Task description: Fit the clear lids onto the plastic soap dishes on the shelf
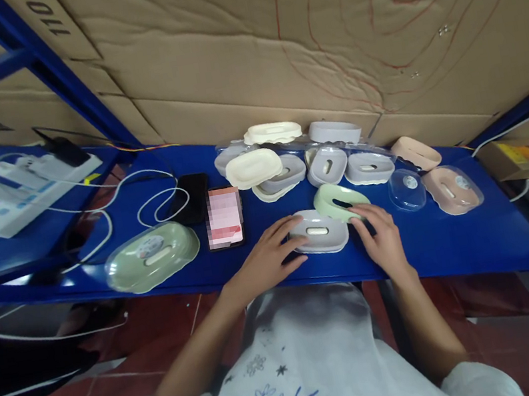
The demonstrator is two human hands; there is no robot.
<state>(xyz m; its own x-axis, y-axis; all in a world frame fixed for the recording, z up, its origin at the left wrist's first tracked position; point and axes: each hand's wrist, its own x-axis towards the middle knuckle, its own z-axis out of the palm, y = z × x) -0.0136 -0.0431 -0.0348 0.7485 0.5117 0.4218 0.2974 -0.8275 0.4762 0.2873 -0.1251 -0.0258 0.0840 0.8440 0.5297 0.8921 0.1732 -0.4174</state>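
A pale grey oval soap dish (320, 245) with a raised light bar in its middle lies near the table's front edge. My left hand (273, 250) rests at its left side, fingers spread, the fingertips over its rim. Just behind and to the right is a light green oval soap-dish part (330, 197) with a dark slot, tilted and overlapping the grey dish's back rim. My right hand (383, 235) grips its right end between thumb and fingers; the exact contact is partly hidden.
Behind stand several grey and cream dishes (274, 132). Pink ones (450, 190) and a clear lid (406, 191) lie right. A lidded green dish (153, 260), a lit phone (224, 218), a black phone (192, 196) and a white cable (140, 212) are left. Cardboard (219, 50) rises behind.
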